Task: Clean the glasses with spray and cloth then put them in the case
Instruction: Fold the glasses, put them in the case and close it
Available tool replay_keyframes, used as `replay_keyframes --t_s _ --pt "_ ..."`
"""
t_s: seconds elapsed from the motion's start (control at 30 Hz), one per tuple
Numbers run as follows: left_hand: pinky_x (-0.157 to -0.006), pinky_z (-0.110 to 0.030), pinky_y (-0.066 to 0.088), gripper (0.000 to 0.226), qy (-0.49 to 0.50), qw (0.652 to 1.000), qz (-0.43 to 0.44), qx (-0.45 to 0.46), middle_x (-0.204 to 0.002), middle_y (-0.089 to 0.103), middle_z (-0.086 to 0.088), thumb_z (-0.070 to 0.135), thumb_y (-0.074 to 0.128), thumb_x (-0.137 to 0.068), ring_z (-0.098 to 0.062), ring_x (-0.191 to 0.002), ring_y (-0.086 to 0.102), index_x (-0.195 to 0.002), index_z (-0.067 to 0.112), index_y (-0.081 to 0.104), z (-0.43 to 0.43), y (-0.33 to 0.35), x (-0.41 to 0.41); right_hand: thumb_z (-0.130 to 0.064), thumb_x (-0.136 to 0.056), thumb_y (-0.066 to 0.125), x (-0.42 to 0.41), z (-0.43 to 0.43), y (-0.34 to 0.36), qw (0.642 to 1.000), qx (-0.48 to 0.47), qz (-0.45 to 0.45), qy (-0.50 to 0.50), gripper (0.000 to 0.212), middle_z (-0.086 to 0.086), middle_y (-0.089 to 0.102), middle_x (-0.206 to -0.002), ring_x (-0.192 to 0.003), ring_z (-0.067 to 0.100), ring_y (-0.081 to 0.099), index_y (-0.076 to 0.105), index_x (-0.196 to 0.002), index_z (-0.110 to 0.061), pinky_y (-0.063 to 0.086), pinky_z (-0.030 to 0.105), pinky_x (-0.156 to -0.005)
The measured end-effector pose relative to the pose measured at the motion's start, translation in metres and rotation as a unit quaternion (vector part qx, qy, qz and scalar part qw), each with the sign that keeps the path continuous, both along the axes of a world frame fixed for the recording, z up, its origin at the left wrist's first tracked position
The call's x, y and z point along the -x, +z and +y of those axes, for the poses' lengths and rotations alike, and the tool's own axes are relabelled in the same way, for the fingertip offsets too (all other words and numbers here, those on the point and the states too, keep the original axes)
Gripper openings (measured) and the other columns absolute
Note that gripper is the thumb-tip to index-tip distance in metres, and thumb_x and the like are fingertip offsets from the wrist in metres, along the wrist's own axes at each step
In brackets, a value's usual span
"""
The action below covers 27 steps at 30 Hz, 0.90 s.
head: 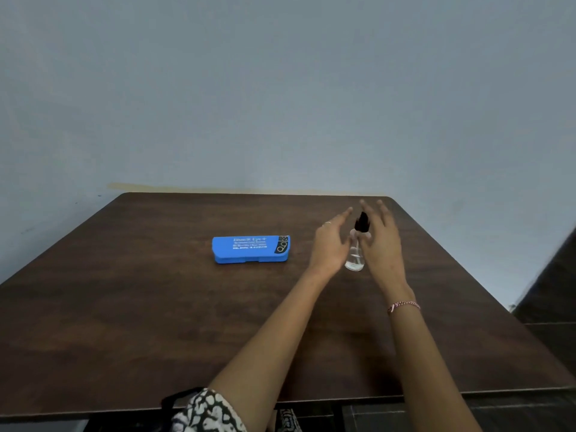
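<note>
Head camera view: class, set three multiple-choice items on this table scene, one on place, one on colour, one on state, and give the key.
1. The spray bottle stands where?
A. between both hands
B. on the case
C. off the table

2. The glasses case is what colour?
A. red
B. blue
C. white

3. The case is:
A. open
B. shut
C. upside down

Key: 1 A, the left hand and right hand flank it; 2 B, its shell is bright blue; 3 B, lid down, printed face up.

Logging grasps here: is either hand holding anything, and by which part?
Nothing is clearly held. Both the left hand and right hand flank the small clear spray bottle, fingers spread open.
</note>
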State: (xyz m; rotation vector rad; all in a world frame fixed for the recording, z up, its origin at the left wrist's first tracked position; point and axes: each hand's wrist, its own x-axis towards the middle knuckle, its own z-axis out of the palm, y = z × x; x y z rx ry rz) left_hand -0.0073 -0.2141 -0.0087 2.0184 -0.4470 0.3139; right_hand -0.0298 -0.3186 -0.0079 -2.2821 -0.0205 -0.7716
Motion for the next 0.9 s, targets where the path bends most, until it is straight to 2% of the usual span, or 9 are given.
replay_keyframes --t_s 0.13,0.3,0.37,0.5,0.6,0.67,0.77,0.83,0.9 --pt "-0.092 -0.027 0.048 0.057 -0.021 0.997 0.067 0.038 -0.124 0.064 -0.009 -0.005 0.054 -0.086 -0.02 -0.11 0.061 -0.137 0.019 0.047 -0.015 -0.007 -0.006 0.008 -0.086 0.049 -0.002 -0.01 -0.009 0.999 -0.028 0.034 0.02 0.066 -0.001 0.042 -0.144 -0.129 0.017 0.043 0.044 -0.137 -0.033 0.035 0.021 -0.101" --pt "-0.081 -0.011 0.05 0.057 -0.015 0.991 0.09 0.096 -0.123 0.064 0.0 -0.011 0.053 -0.084 -0.006 -0.101 0.062 -0.133 0.02 0.053 -0.017 -0.014 -0.012 0.012 -0.086 0.044 -0.004 -0.011 -0.007 0.989 -0.136 0.046 0.016 0.071 0.002 0.06 -0.121 -0.102 0.017 0.06 0.048 -0.132 -0.042 0.051 0.03 -0.089" --pt "-0.074 -0.004 0.048 0.055 -0.008 0.991 0.089 0.103 -0.121 0.064 0.001 -0.01 0.054 -0.086 -0.005 -0.098 0.062 -0.132 0.019 0.053 -0.013 -0.014 -0.013 0.014 -0.086 0.044 -0.004 -0.009 -0.005 0.984 -0.169 0.039 0.035 0.069 -0.002 0.06 -0.116 -0.094 0.008 0.06 0.052 -0.128 -0.04 0.052 0.02 -0.083" --pt "-0.076 -0.003 0.046 0.056 0.022 0.992 0.069 0.106 -0.119 0.066 0.002 -0.008 0.059 -0.083 -0.005 -0.097 0.064 -0.131 0.021 0.055 0.001 -0.015 -0.016 0.007 -0.09 0.049 -0.006 0.003 -0.001 0.979 -0.186 0.012 0.084 0.051 -0.003 0.063 -0.112 -0.091 -0.005 0.061 0.055 -0.128 -0.026 0.046 0.01 -0.074" --pt "-0.087 -0.015 0.049 0.058 0.043 0.993 0.046 0.095 -0.12 0.066 0.002 -0.007 0.064 -0.08 -0.007 -0.101 0.064 -0.131 0.02 0.056 0.015 -0.015 -0.018 0.009 -0.092 0.044 -0.008 0.016 0.003 0.963 -0.243 0.024 0.113 0.049 -0.009 0.061 -0.103 -0.078 -0.015 0.06 0.059 -0.123 -0.026 0.044 0.002 -0.063" --pt "-0.085 -0.01 0.048 0.057 0.053 0.994 0.043 0.088 -0.121 0.065 0.002 -0.005 0.065 -0.081 -0.007 -0.103 0.063 -0.131 0.019 0.055 0.023 -0.017 -0.017 0.012 -0.09 0.046 -0.009 0.025 0.002 0.966 -0.23 0.033 0.114 0.054 -0.003 0.059 -0.11 -0.082 -0.011 0.059 0.058 -0.123 -0.03 0.044 0.001 -0.065" --pt "-0.068 0.005 0.039 0.055 0.064 0.993 0.051 0.08 -0.12 0.065 0.0 -0.004 0.063 -0.085 -0.001 -0.097 0.057 -0.133 0.02 0.052 0.031 -0.019 -0.015 0.011 -0.09 0.045 -0.008 0.032 0.0 0.97 -0.212 0.039 0.116 0.056 0.0 0.058 -0.114 -0.085 -0.008 0.058 0.057 -0.123 -0.033 0.045 0.002 -0.066" --pt "-0.067 0.002 0.041 0.055 0.067 0.994 0.054 0.074 -0.121 0.064 -0.001 -0.002 0.062 -0.085 -0.003 -0.099 0.059 -0.134 0.021 0.051 0.032 -0.021 -0.014 0.01 -0.091 0.045 -0.005 0.033 0.0 0.969 -0.212 0.044 0.12 0.054 -0.001 0.058 -0.113 -0.082 -0.011 0.06 0.057 -0.122 -0.033 0.045 0.002 -0.066" --pt "-0.078 -0.005 0.044 0.055 0.069 0.994 0.047 0.077 -0.125 0.063 -0.001 0.0 0.063 -0.086 -0.008 -0.107 0.06 -0.135 0.021 0.05 0.031 -0.019 -0.011 0.01 -0.091 0.045 -0.004 0.034 -0.001 0.971 -0.201 0.048 0.118 0.057 0.001 0.058 -0.121 -0.093 -0.007 0.06 0.054 -0.126 -0.035 0.048 0.008 -0.077"
